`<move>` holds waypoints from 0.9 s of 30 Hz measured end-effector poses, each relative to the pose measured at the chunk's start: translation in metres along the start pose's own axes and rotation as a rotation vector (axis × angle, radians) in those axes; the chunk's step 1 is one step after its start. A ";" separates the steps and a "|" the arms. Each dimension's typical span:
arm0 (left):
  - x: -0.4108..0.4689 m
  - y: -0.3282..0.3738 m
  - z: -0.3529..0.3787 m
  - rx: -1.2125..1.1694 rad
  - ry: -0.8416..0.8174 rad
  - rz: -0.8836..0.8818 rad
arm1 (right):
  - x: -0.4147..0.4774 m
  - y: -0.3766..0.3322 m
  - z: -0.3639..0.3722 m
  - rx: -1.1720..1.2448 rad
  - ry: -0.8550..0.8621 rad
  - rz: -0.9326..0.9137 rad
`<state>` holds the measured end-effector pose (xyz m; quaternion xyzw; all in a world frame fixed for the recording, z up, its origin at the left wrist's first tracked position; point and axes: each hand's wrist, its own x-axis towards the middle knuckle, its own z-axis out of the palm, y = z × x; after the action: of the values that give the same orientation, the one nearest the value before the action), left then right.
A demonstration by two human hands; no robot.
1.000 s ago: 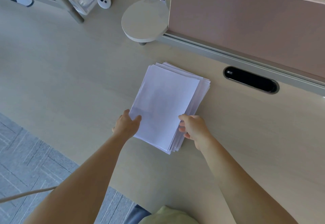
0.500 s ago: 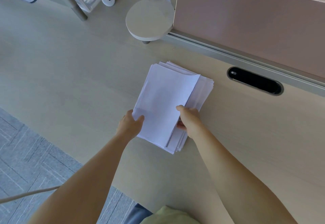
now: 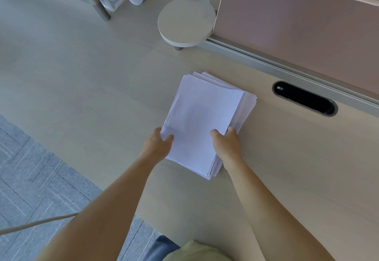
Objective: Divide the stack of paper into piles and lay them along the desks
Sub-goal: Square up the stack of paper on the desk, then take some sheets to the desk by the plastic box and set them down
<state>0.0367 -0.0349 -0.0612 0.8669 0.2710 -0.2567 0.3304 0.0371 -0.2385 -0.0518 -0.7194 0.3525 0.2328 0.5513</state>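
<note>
White paper stack (image 3: 205, 121) flat on tabletop (image 3: 82, 80), edges messy & fanned out, btwn both hands, left hand (image 3: 158, 145) pinching near corner, right hand (image 3: 226, 144) gripping stack's other side

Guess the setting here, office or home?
Most likely an open-plan office. The long pale desk has a pink divider screen along its back edge, an oval cable port is cut into the top, and grey carpet tiles cover the floor.
</note>
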 end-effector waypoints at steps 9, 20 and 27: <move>0.005 -0.003 -0.020 0.029 -0.108 0.002 | 0.018 -0.031 -0.010 0.087 -0.058 0.135; -0.020 -0.007 -0.121 -0.705 -0.204 0.173 | -0.100 -0.053 -0.020 -0.021 -0.240 -0.492; -0.065 -0.015 -0.155 -0.907 -0.220 0.487 | -0.157 -0.042 0.025 -0.073 -0.158 -0.602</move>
<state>0.0220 0.0653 0.0735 0.6426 0.1090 -0.1189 0.7490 -0.0299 -0.1692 0.0809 -0.7904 0.0710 0.1267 0.5951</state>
